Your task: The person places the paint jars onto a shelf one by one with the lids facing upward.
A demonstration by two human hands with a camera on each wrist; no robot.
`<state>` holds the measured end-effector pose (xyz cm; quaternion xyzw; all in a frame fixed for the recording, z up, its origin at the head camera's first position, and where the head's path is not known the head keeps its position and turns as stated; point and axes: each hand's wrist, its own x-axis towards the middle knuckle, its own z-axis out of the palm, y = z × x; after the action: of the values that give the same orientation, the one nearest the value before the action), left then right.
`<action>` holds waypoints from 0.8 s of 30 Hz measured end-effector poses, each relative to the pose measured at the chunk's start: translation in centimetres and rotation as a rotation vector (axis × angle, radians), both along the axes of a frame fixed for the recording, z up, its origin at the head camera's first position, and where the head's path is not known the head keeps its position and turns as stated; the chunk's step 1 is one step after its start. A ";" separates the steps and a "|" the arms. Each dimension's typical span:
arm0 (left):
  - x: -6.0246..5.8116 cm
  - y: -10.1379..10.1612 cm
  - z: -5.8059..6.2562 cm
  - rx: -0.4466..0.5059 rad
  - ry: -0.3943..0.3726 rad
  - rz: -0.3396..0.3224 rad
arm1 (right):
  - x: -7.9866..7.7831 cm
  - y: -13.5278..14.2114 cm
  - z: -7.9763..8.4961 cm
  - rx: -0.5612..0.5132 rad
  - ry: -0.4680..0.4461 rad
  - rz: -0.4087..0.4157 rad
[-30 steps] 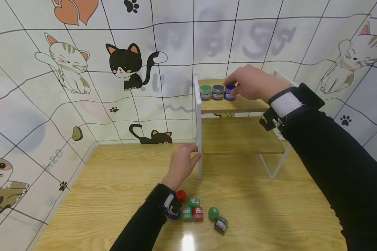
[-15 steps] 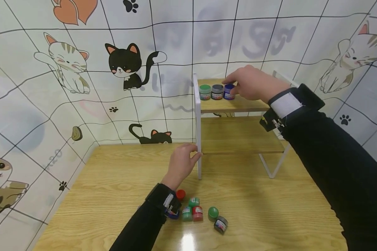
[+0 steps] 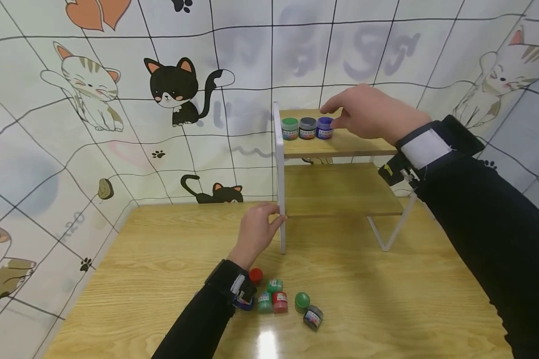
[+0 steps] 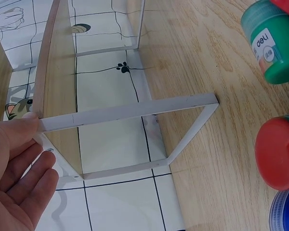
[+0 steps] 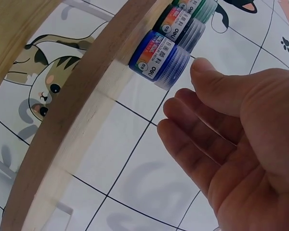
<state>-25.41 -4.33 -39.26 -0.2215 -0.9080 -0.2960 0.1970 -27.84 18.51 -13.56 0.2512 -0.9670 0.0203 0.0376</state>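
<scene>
On the top board of a small two-tier wooden shelf [image 3: 355, 147] three paint jars stand upright in a row: green [image 3: 289, 128], dark grey [image 3: 307, 128] and blue [image 3: 324, 128]. My right hand [image 3: 370, 112] hovers beside the blue one with fingers loosely bent. In the right wrist view a gap shows between my thumb [image 5: 204, 70] and that blue jar [image 5: 159, 60]. Lower down, my left hand [image 3: 257, 232] pinches the shelf's white side frame [image 4: 130, 111] between thumb and fingers. The shelf's lower board [image 3: 341, 189] bears no jars.
Several more paint jars lie about the wooden table [image 3: 170, 249] in front of the shelf: red [image 3: 280, 302], green [image 3: 265, 303] and dark grey [image 3: 313, 317] among them. A blue jar [image 3: 244, 303] is partly hidden by the left wrist. Behind hangs a cat-print wall covering [image 3: 251, 55].
My right hand has let go of the blue jar and drawn slightly away to the right. The left hand keeps its hold on the frame. The head view has shifted a little.
</scene>
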 end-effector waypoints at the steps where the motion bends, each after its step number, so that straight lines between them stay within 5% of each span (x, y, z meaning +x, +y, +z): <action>1: 0.0 0.0 0.0 0.000 0.001 0.000 | 0.1 0.0 0.0 0.001 0.002 0.004; 24: 0.0 0.0 0.0 -0.011 0.011 0.005 | 5.4 -1.1 -1.0 0.021 0.018 0.138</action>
<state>-25.36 -4.36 -39.28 -0.2220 -0.9091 -0.2891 0.2016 -22.41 17.39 -14.53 0.3181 -0.9471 0.0107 0.0422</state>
